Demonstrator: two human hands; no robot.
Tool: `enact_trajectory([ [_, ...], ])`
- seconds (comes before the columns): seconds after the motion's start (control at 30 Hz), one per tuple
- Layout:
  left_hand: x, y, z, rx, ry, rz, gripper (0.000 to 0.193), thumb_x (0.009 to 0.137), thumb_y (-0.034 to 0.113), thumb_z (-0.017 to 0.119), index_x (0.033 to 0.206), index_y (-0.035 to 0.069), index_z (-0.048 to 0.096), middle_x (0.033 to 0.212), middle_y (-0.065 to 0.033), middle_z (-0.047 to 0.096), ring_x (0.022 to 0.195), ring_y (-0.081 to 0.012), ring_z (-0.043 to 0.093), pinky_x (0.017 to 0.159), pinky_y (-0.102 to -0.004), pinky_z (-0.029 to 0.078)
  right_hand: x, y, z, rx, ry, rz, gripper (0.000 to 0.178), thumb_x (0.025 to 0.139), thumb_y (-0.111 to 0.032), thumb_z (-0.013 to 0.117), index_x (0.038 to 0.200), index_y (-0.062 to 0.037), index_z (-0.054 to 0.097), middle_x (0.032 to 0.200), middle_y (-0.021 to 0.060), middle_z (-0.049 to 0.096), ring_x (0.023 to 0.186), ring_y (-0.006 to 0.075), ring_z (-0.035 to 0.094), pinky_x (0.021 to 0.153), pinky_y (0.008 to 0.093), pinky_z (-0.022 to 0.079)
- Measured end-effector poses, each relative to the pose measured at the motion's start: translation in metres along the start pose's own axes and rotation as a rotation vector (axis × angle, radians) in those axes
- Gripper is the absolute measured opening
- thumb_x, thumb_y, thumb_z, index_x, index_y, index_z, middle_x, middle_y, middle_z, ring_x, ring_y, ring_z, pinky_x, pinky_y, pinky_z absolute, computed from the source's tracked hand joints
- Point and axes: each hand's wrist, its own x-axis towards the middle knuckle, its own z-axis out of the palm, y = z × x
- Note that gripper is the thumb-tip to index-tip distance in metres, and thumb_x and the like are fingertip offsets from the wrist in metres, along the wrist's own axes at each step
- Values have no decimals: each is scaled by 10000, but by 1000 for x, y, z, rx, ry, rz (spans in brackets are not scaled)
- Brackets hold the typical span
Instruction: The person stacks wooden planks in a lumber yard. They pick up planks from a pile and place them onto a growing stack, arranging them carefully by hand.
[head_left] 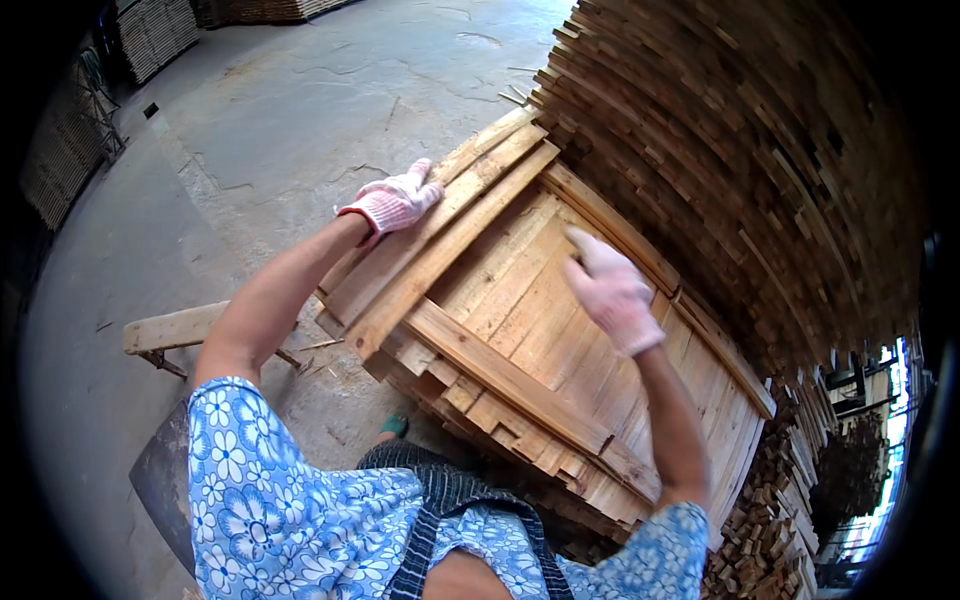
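One head-worn fisheye view; faces steeply down, your torso (pixel 470 528) at six o'clock; wooden boards (pixel 535 335) near, at centre; floor (pixel 325 110) farther, toward eleven.

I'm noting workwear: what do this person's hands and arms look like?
Left hand and right hand wear pale pink-white gloves, the left cuff edged red. Forearms are bare below blue sleeves with white flowers.

Gry crkd. flr. (pixel 280 110), wd. bench (pixel 172 331), brt light (pixel 895 440) R
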Motion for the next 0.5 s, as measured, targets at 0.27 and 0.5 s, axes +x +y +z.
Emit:
enact_trajectory([
  [0.27,14,-7,-6,-29,-30,130,737,1055,531,401,1593,41,282,1420,-317,564,1346,-419,547,1099,-444,439,141,-139,139,-365,252,487,632,987,-467,576,1512,-144,438,1320,281,578,1278,413,534,1060,578,409],
  [0.5,20,-18,-1,16,11,220,623,1065,502,401,1489,46,394,1363,-304,606,1288,-442,581,1062,-476,461,173,-124,144,-1712,-315,319,662,978,-518,552,1452,-66,457,1420,189,513,1112,340,656,913,430,531],
])
